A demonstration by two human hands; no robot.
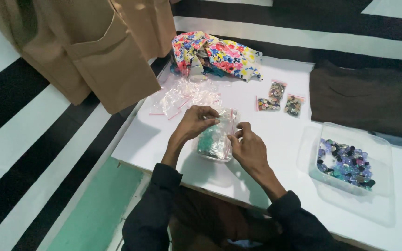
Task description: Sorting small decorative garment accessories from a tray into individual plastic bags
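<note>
Hands meet at the centre of the white tabletop [266, 135], both on one small clear bag [216, 139] filled with greenish buttons. The left hand [195, 122] pinches the bag's top edge from 10 o'clock, thumb and fingers pressed together on the plastic; the right hand [248, 148] pinches the same edge from 3 o'clock. This two-sided grip appears to hold the mouth level so the contents stay inside, with the bag's bottom resting on the tabletop.

At 3 to 4 o'clock, near the right forearm, a clear plastic tub [378, 144] holds loose blue, purple and dark buttons [345, 163], within easy reach. At 1 o'clock three filled small bags [279, 98] lie close together, apart from the tub. At 11 o'clock a heap of empty bags [184, 97] lies flat. A flowered cloth [217, 56] sits bunched at 12 o'clock, a brown garment [368, 97] lies at 2 o'clock, and a tan garment [94, 51] hangs at 10 o'clock
</note>
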